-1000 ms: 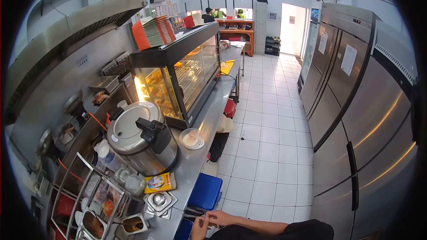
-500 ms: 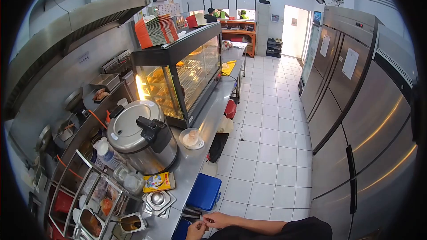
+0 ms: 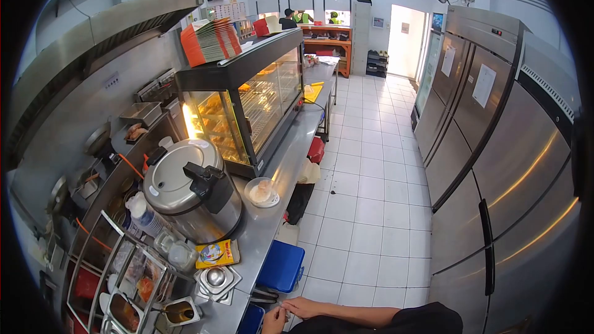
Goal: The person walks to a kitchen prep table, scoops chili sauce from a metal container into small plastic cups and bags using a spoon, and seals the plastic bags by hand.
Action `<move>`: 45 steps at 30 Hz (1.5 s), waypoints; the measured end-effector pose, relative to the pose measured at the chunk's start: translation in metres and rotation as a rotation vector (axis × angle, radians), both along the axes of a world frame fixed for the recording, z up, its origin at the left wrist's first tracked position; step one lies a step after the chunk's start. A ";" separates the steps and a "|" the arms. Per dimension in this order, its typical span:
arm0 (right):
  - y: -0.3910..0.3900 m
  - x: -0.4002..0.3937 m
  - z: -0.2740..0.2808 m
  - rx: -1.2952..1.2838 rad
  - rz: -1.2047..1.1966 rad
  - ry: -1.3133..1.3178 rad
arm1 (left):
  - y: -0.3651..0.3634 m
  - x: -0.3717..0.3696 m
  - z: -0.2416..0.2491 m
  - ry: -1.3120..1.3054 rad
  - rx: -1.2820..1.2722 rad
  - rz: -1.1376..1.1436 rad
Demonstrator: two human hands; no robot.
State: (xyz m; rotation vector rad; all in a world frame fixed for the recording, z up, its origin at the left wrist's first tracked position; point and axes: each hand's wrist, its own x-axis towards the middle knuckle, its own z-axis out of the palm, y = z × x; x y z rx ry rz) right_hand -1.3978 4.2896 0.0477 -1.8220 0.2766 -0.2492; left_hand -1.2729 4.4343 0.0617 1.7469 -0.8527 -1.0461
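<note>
Left hand: the left hand [image 3: 273, 321] is seen at the bottom edge, fingers curled toward the right hand; whether anything is pinched cannot be told.
Right hand: the right hand [image 3: 304, 307] is laid just beside the left, fingertips touching it; its grip cannot be told either.
Sleeve: a black sleeve [image 3: 427, 320] is seen on the right forearm.
Desk: the steel desk [image 3: 288, 154] is placed to the left of both hands.
Nearest items: a square steel cup holder [image 3: 215, 279] and a yellow packet [image 3: 217, 253] are set on the desk near the hands.
Cooker: a round steel cooker [image 3: 189, 188] is placed behind the packet.
Floor level: a blue bin [image 3: 281, 266] is set beside the desk, near the hands.
</note>
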 end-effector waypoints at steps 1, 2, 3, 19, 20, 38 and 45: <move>0.003 0.000 -0.015 -0.014 -0.019 -0.088 | 0.000 0.000 -0.002 0.121 -0.011 0.041; 0.004 -0.001 -0.012 0.095 -0.002 0.019 | 0.001 -0.001 -0.002 0.244 -0.020 0.086; 0.003 -0.003 -0.002 0.203 0.024 0.134 | 0.004 -0.005 -0.005 0.372 -0.029 0.142; 0.050 0.069 -0.012 -0.257 0.459 0.245 | 0.098 -0.016 0.005 -0.404 0.385 0.420; 0.056 0.079 -0.008 -0.244 0.571 0.250 | 0.107 -0.018 0.007 -0.398 0.363 0.497; 0.163 0.194 0.049 -0.700 0.659 0.214 | 0.203 0.049 0.027 -0.202 0.124 0.837; 0.158 0.252 0.026 -0.342 0.820 0.332 | 0.228 0.075 0.033 -0.445 -0.021 0.795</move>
